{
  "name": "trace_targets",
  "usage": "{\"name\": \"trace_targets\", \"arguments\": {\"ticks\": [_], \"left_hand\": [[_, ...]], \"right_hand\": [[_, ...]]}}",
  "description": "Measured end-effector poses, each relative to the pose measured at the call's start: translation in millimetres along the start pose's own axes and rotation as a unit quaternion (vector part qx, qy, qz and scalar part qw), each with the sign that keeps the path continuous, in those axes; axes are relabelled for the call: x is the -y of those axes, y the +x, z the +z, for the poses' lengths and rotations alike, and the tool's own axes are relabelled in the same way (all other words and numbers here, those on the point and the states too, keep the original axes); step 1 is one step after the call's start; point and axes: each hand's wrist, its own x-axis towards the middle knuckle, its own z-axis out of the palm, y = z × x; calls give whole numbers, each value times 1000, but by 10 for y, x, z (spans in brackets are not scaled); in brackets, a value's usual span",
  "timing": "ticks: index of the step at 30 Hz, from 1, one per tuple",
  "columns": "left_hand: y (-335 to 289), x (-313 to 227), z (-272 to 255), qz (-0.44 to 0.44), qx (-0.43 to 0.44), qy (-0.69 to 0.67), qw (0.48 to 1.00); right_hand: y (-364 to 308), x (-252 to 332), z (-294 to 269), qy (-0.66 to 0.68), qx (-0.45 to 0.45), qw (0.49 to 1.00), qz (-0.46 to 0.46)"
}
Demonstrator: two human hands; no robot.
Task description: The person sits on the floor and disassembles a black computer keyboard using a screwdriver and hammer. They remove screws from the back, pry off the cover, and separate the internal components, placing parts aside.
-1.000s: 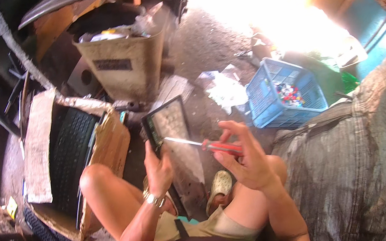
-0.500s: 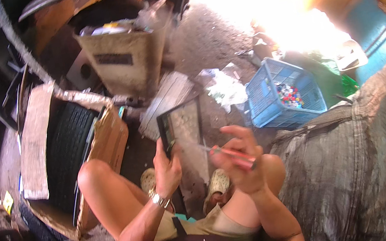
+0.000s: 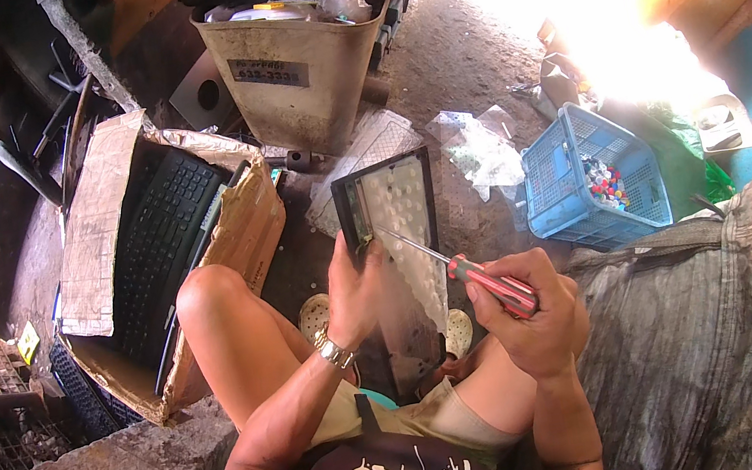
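Observation:
A long black keyboard casing (image 3: pixel 400 200) stands tilted between my knees, its inside showing a pale sheet with rows of round bumps. My left hand (image 3: pixel 355 289) grips its left edge, slightly blurred, the thumb over the inner face. In my right hand (image 3: pixel 530 309) is a screwdriver (image 3: pixel 499 286) with a red and black handle, fingers wrapped round it. Its thin metal shaft points up and left, the tip at the upper left part of the casing's inside. Whether the tip touches it I cannot tell. The casing's lower end is partly hidden by blur.
At left a torn cardboard box (image 3: pixel 251 240) holds several black keyboards (image 3: pixel 166 214). A full beige bin (image 3: pixel 300 99) stands ahead, with clear plastic (image 3: pixel 479 155) on the ground. Right are a blue crate (image 3: pixel 552 197) with small colourful pieces and a big grey sack (image 3: pixel 706 330).
The whole view has shifted. My right fingers, raised and blurred before, are now closed round the screwdriver handle. The screwdriver's tip lies nearer the casing's upper left.

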Motion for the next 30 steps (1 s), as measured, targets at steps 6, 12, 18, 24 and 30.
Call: {"name": "trace_targets", "arguments": {"ticks": [6, 12, 18, 24, 30], "left_hand": [[-15, 3, 1, -6, 10, -1, 1000], [-44, -23, 27, 28, 10, 0, 1000], [-53, -6, 2, 17, 29, 14, 999], [-56, -12, 13, 22, 22, 28, 999], [-46, -36, -3, 42, -9, 91, 995]], "right_hand": [[15, -19, 8, -4, -45, 998, -34], [85, -6, 7, 21, -54, 998, -33], [102, -1, 3, 36, -26, 998, -34], [101, -44, 40, 21, -44, 998, -34], [93, -99, -29, 84, -28, 990, 112]]}}
